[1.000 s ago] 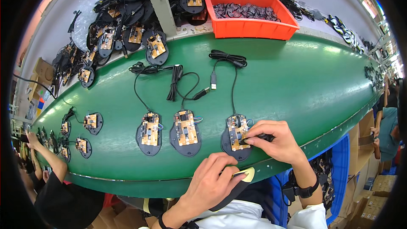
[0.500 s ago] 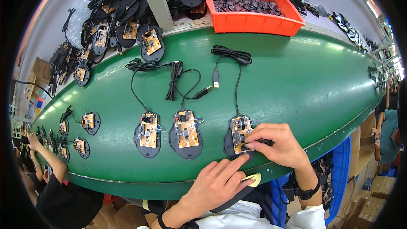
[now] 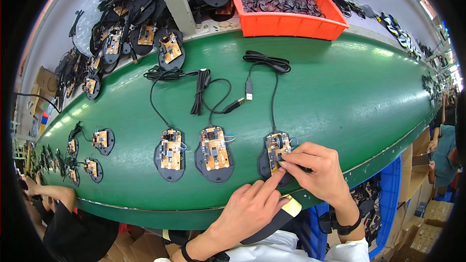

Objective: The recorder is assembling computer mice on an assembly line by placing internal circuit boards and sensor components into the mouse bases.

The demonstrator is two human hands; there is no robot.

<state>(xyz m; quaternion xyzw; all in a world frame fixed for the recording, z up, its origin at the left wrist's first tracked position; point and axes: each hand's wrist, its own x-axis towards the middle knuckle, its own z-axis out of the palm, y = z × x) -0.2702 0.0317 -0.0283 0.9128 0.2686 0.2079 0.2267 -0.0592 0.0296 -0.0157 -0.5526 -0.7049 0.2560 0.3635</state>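
The circuit board [image 3: 272, 154] lies beneath the right hand's grip [image 3: 318, 172], pinched on a black piece [image 3: 306, 169], the left hand [image 3: 247, 208] unclenched

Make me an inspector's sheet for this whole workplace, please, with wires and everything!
Surface: green table, shiny.
Things: three boards on black bases in a row; the rightmost is being handled.
Clutter: black heap at the back; red tray with small round parts.
Grips: right grip pinches a dark thing, mostly hidden, over the rightmost board; left grip points a finger at its near end.
Cables: bundled black cables beyond the boards.
Surroundings: blue bin; people at both sides.
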